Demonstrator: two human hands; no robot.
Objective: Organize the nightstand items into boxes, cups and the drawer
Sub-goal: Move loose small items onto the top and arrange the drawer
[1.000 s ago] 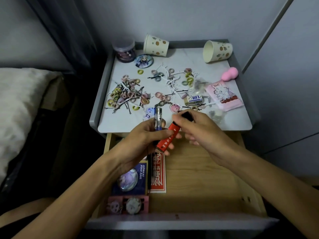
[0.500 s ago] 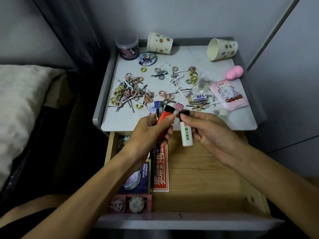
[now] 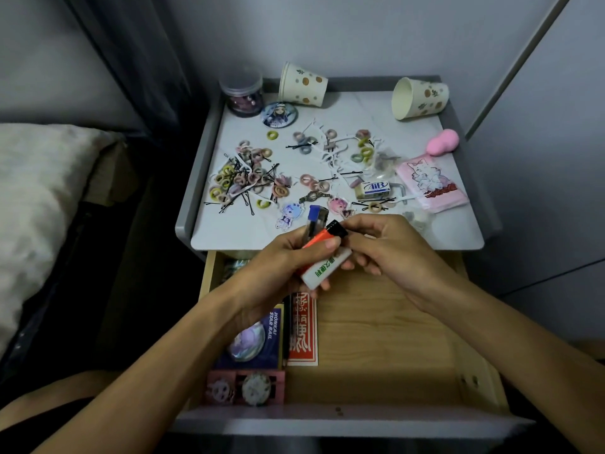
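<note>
The left hand [image 3: 275, 268] covers most of the blue-capped lighter [image 3: 315, 216] and the lower part of the orange lighter [image 3: 319, 239]; only their upper ends show. A black cap [image 3: 337, 228] sits at the right fingertips, and I cannot tell to which lighter it belongs. The upper end of the white lighter [image 3: 327, 265] is hidden by the right hand [image 3: 389, 253]. Something shiny lies in the back left corner of the open drawer [image 3: 393, 339], half under the nightstand top [image 3: 229, 231], too dark to name.

The left fingers curl around the bundle from below, with the thumb pressed on the orange lighter. The right thumb and fingers close together on the white lighter's upper end. This lighter lies tilted against the orange one, above the back of the drawer.
</note>
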